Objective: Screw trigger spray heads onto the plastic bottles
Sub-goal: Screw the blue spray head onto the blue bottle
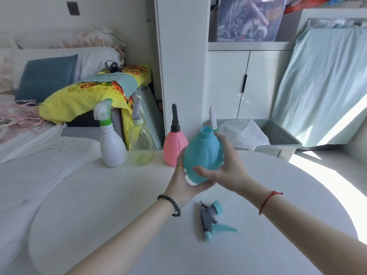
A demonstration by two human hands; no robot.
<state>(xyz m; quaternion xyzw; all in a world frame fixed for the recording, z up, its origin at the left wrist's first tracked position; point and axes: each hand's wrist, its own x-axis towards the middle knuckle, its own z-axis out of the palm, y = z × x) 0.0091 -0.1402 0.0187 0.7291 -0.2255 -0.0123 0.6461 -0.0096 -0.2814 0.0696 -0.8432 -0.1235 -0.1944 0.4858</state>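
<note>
A blue plastic bottle with a bare open neck is held above the white round table. My left hand cups its base from below and behind. My right hand wraps its right side. A blue and grey trigger spray head lies loose on the table just under my hands. At the table's far edge stand a white bottle with a green-collared spray head, a clear yellow-green bottle with a grey spray head, and a pink bottle with a black nozzle.
Another white spray head shows behind the blue bottle. A grey bin with a plastic bag stands at the right behind the table. A bed with pillows and a yellow floral blanket lies at the left. White cabinets stand behind.
</note>
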